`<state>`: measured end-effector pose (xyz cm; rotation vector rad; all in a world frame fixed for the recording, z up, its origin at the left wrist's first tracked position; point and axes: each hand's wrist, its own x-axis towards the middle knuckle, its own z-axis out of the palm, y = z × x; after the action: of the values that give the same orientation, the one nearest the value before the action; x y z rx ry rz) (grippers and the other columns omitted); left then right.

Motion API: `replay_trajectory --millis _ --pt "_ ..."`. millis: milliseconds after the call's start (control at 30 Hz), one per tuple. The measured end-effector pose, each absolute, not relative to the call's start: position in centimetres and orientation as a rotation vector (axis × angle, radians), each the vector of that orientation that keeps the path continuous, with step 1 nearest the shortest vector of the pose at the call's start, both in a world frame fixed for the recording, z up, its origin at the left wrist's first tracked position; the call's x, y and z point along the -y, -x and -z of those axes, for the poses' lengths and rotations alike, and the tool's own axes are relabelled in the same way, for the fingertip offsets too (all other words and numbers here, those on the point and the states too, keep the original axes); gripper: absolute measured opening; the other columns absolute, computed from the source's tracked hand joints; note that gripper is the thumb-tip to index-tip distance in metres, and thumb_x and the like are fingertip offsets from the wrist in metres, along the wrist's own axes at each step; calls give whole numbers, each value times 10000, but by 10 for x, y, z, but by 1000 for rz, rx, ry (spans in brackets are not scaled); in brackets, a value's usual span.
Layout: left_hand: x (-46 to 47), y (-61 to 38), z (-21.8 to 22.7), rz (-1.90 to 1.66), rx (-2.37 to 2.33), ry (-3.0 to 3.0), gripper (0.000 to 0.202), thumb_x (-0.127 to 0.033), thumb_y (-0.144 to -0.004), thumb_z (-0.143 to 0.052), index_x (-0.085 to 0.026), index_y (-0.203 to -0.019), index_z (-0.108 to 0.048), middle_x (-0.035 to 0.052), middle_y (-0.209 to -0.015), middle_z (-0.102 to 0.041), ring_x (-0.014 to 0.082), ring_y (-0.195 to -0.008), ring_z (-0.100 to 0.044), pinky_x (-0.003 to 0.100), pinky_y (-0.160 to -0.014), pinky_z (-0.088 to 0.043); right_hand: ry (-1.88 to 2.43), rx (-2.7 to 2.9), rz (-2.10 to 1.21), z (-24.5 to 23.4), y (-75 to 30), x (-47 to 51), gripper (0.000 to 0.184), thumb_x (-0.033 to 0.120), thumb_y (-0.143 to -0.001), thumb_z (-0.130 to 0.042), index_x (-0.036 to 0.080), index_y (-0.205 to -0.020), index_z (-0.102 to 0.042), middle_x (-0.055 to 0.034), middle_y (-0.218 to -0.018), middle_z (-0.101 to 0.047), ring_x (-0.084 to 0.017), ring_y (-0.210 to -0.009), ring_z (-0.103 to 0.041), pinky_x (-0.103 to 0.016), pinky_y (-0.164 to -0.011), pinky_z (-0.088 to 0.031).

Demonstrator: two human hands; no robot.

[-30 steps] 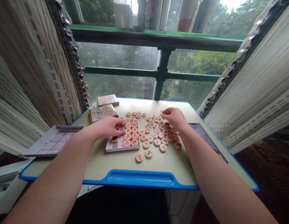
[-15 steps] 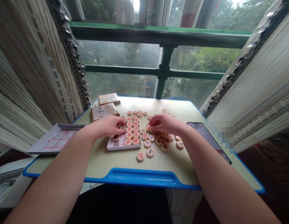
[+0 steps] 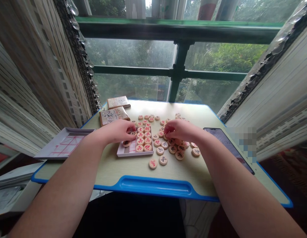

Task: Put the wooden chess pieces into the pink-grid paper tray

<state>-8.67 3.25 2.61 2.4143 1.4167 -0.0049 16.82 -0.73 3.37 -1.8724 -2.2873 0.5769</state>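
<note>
My left hand [image 3: 122,128] reaches over a shallow white box [image 3: 135,154], its fingers closed on a Chinese chess piece [image 3: 133,134] with a black character. Two columns of round wooden pieces with red characters fill the box's right side, and one black-marked piece [image 3: 126,143] sits at its left. To the right, my right hand [image 3: 179,129] is bent over the loose pieces, thumb and fingers pinching a Chinese chess piece [image 3: 165,136] that is mostly covered. Below that hand, pieces [image 3: 172,149] lie in a loose heap, some overlapping.
A second shallow box part [image 3: 65,143] printed with red lines lies at the left, partly behind my left forearm. Two patterned boxes [image 3: 113,115] stand at the back left. A phone [image 3: 227,148] rests at the right. The table [image 3: 106,172] has a blue edge; windows stand beyond.
The whole view has shifted slightly, with the table appearing a little further right. Both hands keep nearly the same places over the box and the loose pieces.
</note>
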Motion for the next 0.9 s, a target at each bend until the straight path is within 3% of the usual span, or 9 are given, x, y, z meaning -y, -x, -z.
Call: replay_trajectory --millis 500,900 --pt "-30 86 -30 -12 -1435 -2429 355 -473 -695 -567 -202 -902 -667 35 -790 -657 168 -683 -561 260 -557 -345 1951 2193 -412 -42 -165 11 145 150 -757 -590 203 -846 -692 -27 -876 -702 -150 -747 -604 -222 -606 -422" --pt "-28 84 -32 -113 -1438 -2499 275 -424 -699 -545 -190 -809 -640 11 -659 -593 153 -616 -514 263 -542 -312 1975 2280 -490 -41 -162 13 170 287 -718 -680 220 -874 -675 -14 -890 -698 -152 -734 -610 -235 -577 -413"
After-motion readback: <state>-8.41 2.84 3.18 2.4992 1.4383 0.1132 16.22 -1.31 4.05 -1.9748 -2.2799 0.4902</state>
